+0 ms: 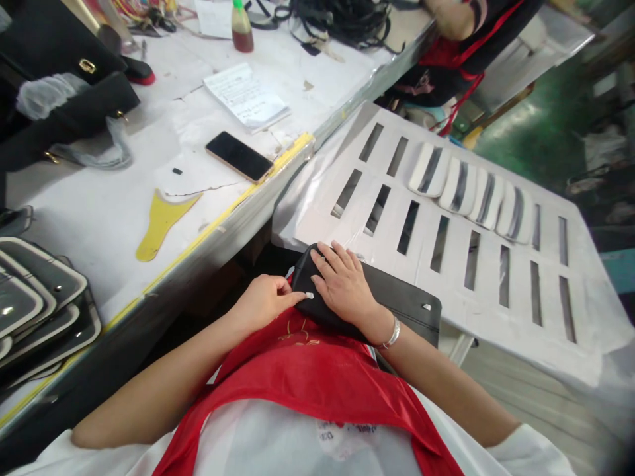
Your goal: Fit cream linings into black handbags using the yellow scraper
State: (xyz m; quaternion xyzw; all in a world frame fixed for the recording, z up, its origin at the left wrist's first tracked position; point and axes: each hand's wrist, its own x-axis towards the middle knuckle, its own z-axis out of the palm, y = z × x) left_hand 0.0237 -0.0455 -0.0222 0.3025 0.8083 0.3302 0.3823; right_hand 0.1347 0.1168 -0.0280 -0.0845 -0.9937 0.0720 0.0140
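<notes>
A black leather-like bag piece [397,294] with rounded corners and a stitched line lies across my lap, against the red apron [278,370]. My right hand [342,283] rests flat on its left part, fingers stretched out and slightly spread. At the left edge of this piece, my left hand [270,299] is closed, its fingers curled. A small white piece [309,295] shows at its fingertip, over the black surface; how firmly it is gripped is hard to see. Another small white bit [426,307] sits near the right end of the black piece.
To the right, a white slotted board [421,218] carries several white-edged padded parts [465,187]. On the left table are a phone [239,156], a notepad [245,96], a yellow template [166,223], a bottle [242,30], black bags [64,116] and stacked panels [47,307]. A co-worker's arm [451,18] shows behind.
</notes>
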